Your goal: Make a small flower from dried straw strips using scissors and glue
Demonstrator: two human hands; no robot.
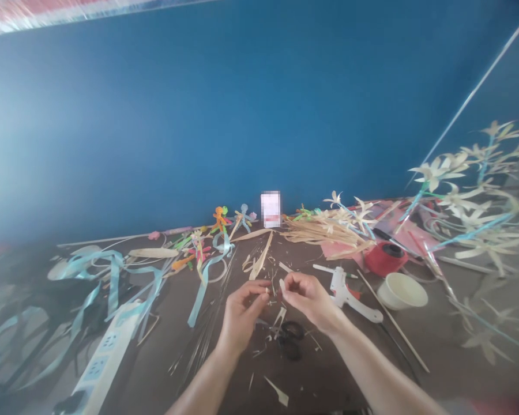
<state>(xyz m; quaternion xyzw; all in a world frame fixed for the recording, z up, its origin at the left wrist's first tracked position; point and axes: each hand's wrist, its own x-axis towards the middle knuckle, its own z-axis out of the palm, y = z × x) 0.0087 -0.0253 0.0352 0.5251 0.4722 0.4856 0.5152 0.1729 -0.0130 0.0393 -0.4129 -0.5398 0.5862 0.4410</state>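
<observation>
My L hand (244, 308) pinches a tiny pale bit (267, 291), R hand (309, 295) a pale strip (282, 286), fingertips nearly closed, just beyond the scissors (290, 340) (glue gun (341, 285) nearby). Prob. prepping small pcs; next move needs steady fingers, I'd guess.

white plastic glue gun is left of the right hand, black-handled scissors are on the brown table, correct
No: the head view shows the white plastic glue gun to the right of the right hand. The black-handled scissors are on the brown table.
</observation>
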